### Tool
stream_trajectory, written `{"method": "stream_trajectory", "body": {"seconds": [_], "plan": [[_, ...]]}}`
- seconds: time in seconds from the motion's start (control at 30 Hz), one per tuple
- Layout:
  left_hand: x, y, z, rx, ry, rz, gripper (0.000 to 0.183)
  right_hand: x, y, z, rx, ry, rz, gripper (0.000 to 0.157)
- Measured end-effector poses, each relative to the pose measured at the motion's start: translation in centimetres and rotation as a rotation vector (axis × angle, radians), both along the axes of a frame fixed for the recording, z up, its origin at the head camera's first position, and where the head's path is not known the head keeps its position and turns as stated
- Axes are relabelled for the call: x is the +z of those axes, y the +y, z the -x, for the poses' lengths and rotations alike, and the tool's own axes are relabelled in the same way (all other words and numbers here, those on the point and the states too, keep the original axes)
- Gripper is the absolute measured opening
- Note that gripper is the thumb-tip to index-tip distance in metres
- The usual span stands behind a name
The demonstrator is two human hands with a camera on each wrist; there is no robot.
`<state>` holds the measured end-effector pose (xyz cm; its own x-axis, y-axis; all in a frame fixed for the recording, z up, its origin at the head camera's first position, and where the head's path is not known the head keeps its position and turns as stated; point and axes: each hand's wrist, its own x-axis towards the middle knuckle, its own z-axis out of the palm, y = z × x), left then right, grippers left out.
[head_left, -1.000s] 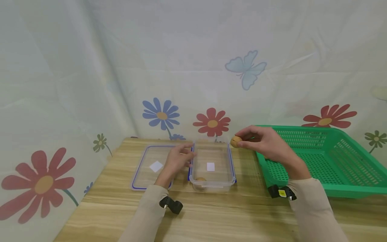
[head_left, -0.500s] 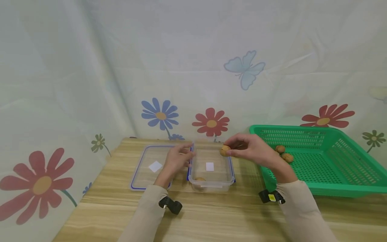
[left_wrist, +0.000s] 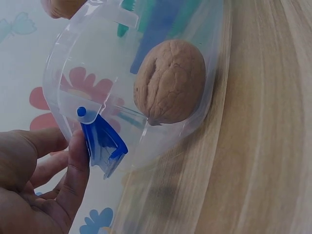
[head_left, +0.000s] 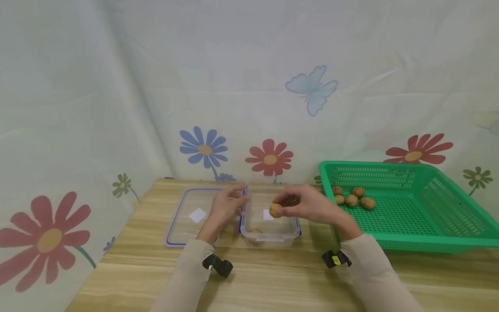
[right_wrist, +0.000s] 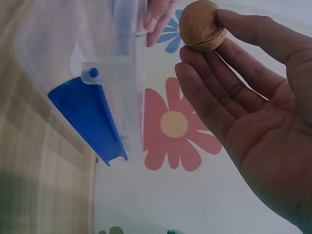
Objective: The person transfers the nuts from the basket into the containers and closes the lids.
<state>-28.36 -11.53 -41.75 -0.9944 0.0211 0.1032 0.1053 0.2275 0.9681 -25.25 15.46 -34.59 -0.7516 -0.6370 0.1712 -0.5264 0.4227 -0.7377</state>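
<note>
A brown walnut (head_left: 275, 210) is pinched between the thumb and fingers of my right hand (head_left: 308, 203), above a clear plastic container (head_left: 273, 238) with blue latches. In the right wrist view, the pinched walnut (right_wrist: 202, 27) is above the rim level, apart from the box. My left hand (head_left: 226, 206) touches the container's left side with loosely bent fingers. Close to those fingers a blue latch (left_wrist: 103, 144) hangs out in the left wrist view. Inside the container, at the near left corner, lies another walnut (left_wrist: 170, 82).
To the right stands a green plastic basket (head_left: 440, 241) with several walnuts (head_left: 351, 200) at its left end. A clear lid (head_left: 183, 219) with a blue seal lies flat on the wooden table (head_left: 273, 281), left of the container. Behind hangs a flowered curtain (head_left: 234, 86).
My right hand has carried the walnut left and down from beside the basket to over the container. More walnuts in the basket have come into sight. The left hand stays at the container's side.
</note>
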Motion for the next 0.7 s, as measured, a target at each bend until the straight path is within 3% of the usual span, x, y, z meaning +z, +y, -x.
{"method": "stream_trajectory", "body": {"seconds": [0.27,0.7], "plan": [[0.0,-0.1,-0.1,-0.004,0.007,0.011,0.043,-1.2,-1.4,0.1,0.018,-0.062,-0.028,0.018],[-0.1,-0.1,0.0,-0.004,0.018,0.027,0.043,-2.6,-2.6,0.4,0.103,-0.062,-0.085,0.016]]}}
